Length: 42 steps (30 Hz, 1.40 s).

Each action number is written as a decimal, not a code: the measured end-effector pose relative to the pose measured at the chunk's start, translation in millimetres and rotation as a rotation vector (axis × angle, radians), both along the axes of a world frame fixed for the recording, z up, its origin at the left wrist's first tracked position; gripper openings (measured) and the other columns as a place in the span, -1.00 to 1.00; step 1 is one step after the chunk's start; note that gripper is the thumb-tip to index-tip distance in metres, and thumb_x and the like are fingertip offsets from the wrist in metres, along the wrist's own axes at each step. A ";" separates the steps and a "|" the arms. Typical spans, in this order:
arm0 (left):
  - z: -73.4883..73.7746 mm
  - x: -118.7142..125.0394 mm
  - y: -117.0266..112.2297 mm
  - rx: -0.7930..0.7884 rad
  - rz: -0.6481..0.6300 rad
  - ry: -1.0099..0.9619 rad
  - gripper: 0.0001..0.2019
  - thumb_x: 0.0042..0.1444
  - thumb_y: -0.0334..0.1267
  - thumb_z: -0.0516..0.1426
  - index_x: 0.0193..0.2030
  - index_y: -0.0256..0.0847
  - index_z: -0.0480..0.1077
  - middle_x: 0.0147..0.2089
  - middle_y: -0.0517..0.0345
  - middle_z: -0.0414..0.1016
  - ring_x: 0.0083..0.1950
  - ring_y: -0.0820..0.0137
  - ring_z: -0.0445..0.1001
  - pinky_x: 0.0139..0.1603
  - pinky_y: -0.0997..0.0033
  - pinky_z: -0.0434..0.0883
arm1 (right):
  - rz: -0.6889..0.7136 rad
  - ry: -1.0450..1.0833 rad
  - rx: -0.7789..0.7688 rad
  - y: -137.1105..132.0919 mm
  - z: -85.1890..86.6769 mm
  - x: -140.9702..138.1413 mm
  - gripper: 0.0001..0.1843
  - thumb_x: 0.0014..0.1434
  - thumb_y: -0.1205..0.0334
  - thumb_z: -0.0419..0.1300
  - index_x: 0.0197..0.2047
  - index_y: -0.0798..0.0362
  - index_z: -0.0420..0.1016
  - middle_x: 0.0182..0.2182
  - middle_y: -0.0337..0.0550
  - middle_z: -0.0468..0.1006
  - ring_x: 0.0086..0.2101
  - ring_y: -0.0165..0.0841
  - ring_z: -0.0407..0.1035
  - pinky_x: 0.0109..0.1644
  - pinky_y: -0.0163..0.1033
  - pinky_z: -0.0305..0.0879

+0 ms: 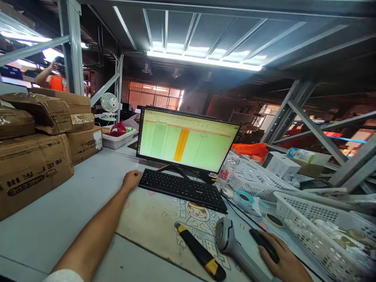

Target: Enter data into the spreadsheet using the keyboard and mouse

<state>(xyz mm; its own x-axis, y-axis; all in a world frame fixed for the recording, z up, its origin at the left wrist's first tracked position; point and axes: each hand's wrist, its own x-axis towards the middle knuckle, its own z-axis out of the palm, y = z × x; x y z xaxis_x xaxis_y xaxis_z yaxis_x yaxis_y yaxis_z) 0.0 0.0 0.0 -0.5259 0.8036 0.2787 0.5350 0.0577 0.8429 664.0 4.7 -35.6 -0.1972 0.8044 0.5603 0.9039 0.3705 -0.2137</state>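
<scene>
My left hand [131, 181] lies curled into a loose fist on the desk, beside the left end of the black keyboard [182, 189]; I see nothing in it. At the lower right my right hand [283, 256] is wrapped round a black computer mouse [264, 246]. Left of the mouse lies a grey barcode scanner [232, 244], and next to that a black and yellow utility knife [201, 252]. Behind the keyboard stands a monitor [188, 138] showing a spreadsheet with one orange column. A desk mat [147, 219] with cartoon drawings lies under these things.
Cardboard boxes [32, 172] are stacked at the left, near a white basket [119, 140] and a small fan [109, 102]. To the right stand a plastic bottle [225, 172], tape rolls [244, 197] and a white basket [311, 231]. A person [53, 76] is in the far left background.
</scene>
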 end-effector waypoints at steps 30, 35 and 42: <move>-0.9 -3.6 0.5 -0.119 -0.005 0.064 -0.51 0.30 -0.02 0.02 -0.60 -0.22 0.09 -0.56 0.15 0.09 -0.41 0.38 0.11 -0.31 0.30 -0.06 | -0.019 -0.022 -0.056 -7.4 2.1 -3.5 -0.23 0.30 -0.38 -0.02 0.20 0.07 0.53 0.17 0.14 0.49 0.10 0.11 0.49 0.19 0.23 0.46; -1.6 -4.7 0.6 -0.092 -0.002 0.036 -0.51 0.30 -0.04 0.06 -0.60 -0.22 0.09 -0.56 0.16 0.10 -0.43 0.39 0.09 -0.32 0.28 -0.07 | -0.032 -0.042 -0.103 -16.3 15.3 -13.9 -0.21 0.30 -0.40 -0.04 0.22 0.06 0.51 0.18 0.14 0.48 0.12 0.08 0.48 0.14 0.16 0.49; -1.3 -2.1 -4.8 -0.044 -0.005 -0.011 -0.49 0.29 -0.09 0.12 -0.63 -0.23 0.07 -0.59 0.18 0.00 -0.44 0.42 0.05 -0.32 0.27 -0.10 | -0.073 0.009 -0.100 -26.6 24.6 -27.6 -0.14 0.25 -0.45 -0.04 0.23 0.10 0.47 0.20 0.17 0.47 0.15 0.15 0.44 0.24 0.25 0.40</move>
